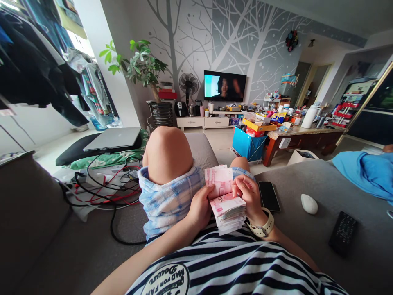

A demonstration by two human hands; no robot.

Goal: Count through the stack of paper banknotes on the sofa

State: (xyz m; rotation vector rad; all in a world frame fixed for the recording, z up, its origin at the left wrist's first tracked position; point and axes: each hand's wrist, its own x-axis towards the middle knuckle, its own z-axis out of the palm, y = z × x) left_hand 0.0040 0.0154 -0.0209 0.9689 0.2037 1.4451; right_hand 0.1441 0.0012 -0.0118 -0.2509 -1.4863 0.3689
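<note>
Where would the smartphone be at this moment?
In the head view, the smartphone lies on the grey sofa, just right of the right hand and its wristwatch.

Grey sofa (294,250) under me. Ahead of me: wall (192,45) with grey-and-white tree mural, lit television (225,87), low white cabinet (216,122); fan (188,84) and potted plant (145,61) left of television. Floor (224,153) pale, light-reflecting. To my left: white pillar (109,78), bright daylight past hanging clothes (37,53). To my right: cluttered wooden table (302,133), red-brown legs; open doorway (319,84) farther back.
</note>
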